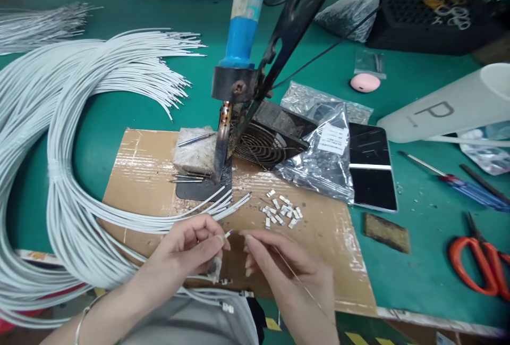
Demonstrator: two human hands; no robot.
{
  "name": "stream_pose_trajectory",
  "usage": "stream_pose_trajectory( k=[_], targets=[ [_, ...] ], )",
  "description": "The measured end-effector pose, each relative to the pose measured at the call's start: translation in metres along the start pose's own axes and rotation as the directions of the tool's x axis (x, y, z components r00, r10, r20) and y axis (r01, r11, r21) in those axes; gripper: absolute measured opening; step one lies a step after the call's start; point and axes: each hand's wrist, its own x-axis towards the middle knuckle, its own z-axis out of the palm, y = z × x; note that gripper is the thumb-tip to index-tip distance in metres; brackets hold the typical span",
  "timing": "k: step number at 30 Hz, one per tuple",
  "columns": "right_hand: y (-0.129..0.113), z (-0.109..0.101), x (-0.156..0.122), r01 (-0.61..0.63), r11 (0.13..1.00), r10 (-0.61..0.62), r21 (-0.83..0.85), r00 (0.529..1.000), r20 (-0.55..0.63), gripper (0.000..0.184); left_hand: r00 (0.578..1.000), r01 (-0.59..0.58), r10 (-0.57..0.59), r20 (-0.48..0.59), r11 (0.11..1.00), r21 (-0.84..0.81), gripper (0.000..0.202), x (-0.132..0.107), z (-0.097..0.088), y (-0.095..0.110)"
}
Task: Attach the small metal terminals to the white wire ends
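My left hand (195, 244) is closed in a pinch on a white cable, whose short end (228, 234) with a bluish tip sticks out past the thumb. My right hand (287, 270), just to its right, pinches a thin wire (297, 277), probably solder, that trails back across the palm. A small gap lies between the two hands. Above them a blue-handled soldering iron (243, 36) hangs tip-down in a black metal holder (292, 20). Several small white connectors (285, 209) lie loose on the cardboard (319, 249) beyond my right hand.
Bundled white cables (67, 175) curve along the left. Behind the iron's tip are a whitish block (195, 156) and a black fan (263, 145). Plastic bags (326, 159), a phone-like black device (372, 167), a screwdriver (458, 185), orange-handled scissors (474, 265) and a white tube (446, 106) occupy the right.
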Motion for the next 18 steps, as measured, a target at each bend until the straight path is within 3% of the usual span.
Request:
stream_pose_trajectory(
  k=[8, 18],
  targets=[
    [-0.0097, 0.0142, 0.0031, -0.109, 0.977, 0.080, 0.182, 0.984, 0.160, 0.006, 0.999, -0.044, 0.043, 0.014, 0.998, 0.037, 0.037, -0.0012, 0.0002, 0.0002],
    [-0.0107, 0.0078, 0.0047, -0.067, 0.986, 0.038, 0.156, 0.982, 0.183, 0.008, 0.993, -0.113, 0.119, -0.027, 0.981, 0.156, 0.036, -0.0021, 0.0089, 0.0072]
  ],
)
